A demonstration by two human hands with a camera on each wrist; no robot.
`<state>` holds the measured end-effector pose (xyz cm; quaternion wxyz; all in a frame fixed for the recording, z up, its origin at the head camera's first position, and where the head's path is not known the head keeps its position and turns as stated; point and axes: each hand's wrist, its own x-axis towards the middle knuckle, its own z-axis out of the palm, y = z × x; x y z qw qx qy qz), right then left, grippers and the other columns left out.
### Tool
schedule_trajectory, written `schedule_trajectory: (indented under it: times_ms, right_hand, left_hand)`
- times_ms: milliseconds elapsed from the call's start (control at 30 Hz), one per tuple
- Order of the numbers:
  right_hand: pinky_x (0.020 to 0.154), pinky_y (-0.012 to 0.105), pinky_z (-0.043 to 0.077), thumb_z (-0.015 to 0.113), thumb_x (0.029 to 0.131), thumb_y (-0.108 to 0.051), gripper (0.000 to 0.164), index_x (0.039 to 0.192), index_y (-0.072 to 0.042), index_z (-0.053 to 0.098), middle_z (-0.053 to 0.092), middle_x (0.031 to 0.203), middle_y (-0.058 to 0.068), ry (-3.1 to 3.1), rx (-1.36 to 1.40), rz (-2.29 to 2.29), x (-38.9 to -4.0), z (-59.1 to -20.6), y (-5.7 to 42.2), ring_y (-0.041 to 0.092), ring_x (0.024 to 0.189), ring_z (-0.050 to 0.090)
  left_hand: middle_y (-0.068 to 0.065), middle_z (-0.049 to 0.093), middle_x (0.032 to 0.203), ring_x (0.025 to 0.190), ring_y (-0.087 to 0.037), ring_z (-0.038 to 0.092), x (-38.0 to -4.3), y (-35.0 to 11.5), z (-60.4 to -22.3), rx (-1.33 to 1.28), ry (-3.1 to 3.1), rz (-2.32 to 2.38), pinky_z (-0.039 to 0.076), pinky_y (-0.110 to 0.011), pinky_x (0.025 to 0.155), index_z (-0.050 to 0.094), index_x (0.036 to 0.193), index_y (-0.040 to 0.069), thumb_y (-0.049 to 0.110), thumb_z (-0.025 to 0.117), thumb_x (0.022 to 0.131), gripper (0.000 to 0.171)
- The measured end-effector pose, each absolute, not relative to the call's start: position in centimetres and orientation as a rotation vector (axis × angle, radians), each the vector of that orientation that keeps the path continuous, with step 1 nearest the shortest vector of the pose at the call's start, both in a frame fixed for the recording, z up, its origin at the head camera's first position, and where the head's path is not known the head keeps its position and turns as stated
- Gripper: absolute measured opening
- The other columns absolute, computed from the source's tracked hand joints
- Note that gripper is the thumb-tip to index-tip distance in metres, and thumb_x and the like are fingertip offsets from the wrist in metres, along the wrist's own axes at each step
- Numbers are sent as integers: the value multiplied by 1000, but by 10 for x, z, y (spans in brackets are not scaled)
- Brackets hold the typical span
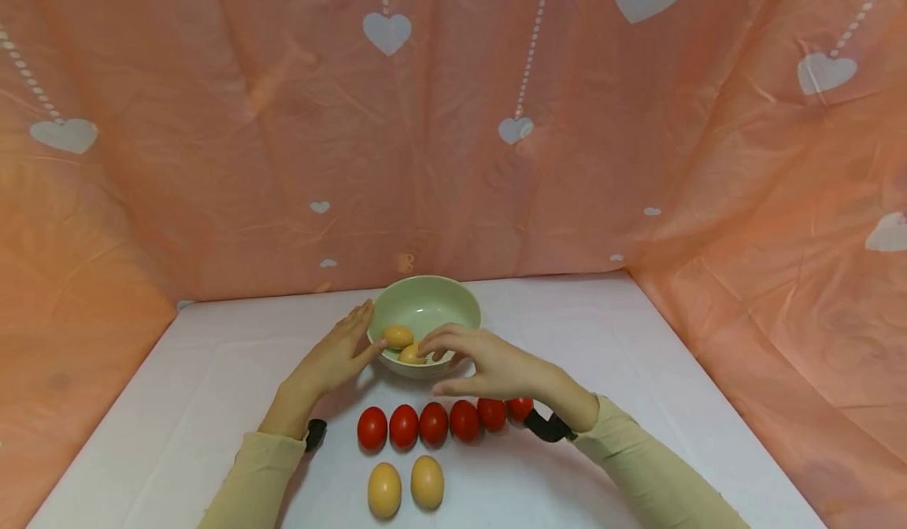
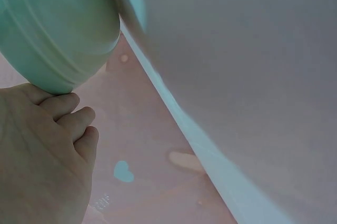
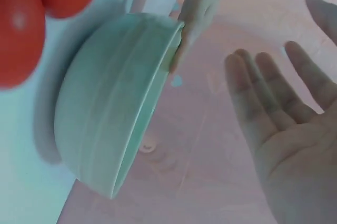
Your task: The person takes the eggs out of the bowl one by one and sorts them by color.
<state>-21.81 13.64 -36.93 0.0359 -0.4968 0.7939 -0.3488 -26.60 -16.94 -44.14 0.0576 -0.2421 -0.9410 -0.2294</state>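
A pale green bowl [image 1: 425, 297] stands at the back of the white table. My left hand [image 1: 336, 360] holds its left side, thumb over the near rim and the other fingers against the outside wall. In the left wrist view those fingers [image 2: 76, 121] lie along the bowl [image 2: 58, 29]. Inside the bowl are a yellow egg [image 1: 397, 336] and a second yellow egg [image 1: 411, 354], partly behind my right fingertips. My right hand [image 1: 499, 362] hovers over the near right rim, fingers loosely spread. The right wrist view shows its palm [image 3: 300, 150] with nothing in it.
A row of several red eggs [image 1: 434, 424] lies in front of the bowl, its right end under my right wrist. Nearer me are two more yellow eggs, a left one [image 1: 385, 490] and a right one [image 1: 427, 482]. An orange curtain with hearts [image 1: 453, 198] encloses the table's back and sides.
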Motion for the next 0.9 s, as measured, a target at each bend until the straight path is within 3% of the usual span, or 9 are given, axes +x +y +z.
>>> schedule_trajectory:
  times_ms: [100,233,467,667,900]
  right_hand:
    - [93,37,61,79,94,-13,44,135,-7,63,62,136,9,2376,-1494,-1129,-236,-363,132,20,116,65]
    - [94,34,60,76,96,-10,42,136,-4,62,62,136,12,2344,-1431,-1152,-261,-359,124,22,116,66]
    - [92,33,60,74,96,-8,37,131,0,65,65,132,18,2347,-1416,-1066,-300,-365,110,39,117,67]
    - [93,29,59,73,98,-10,36,133,-2,67,66,135,14,2395,-1363,-891,-325,-378,97,33,118,68]
    - [106,47,54,69,99,-4,37,135,3,66,67,137,16,2359,-1390,-775,-346,-388,88,31,115,71]
  left_hand:
    - [-24,23,169,154,-47,25,-267,-170,-441,-732,-2863,-699,23,-61,124,25,160,-9,44,56,107,82]
    - [-23,22,170,154,-46,24,-268,-170,-441,-727,-2869,-706,23,-62,124,24,161,-8,44,57,106,82]
    - [-22,22,170,155,-45,23,-267,-169,-443,-725,-2873,-705,23,-62,124,24,161,-7,43,58,106,82]
    - [-21,23,170,155,-44,24,-265,-168,-447,-738,-2859,-698,23,-61,125,25,161,-7,44,57,106,82]
    - [-21,24,169,154,-45,26,-266,-165,-446,-753,-2840,-688,24,-59,125,25,161,-6,49,55,106,84]
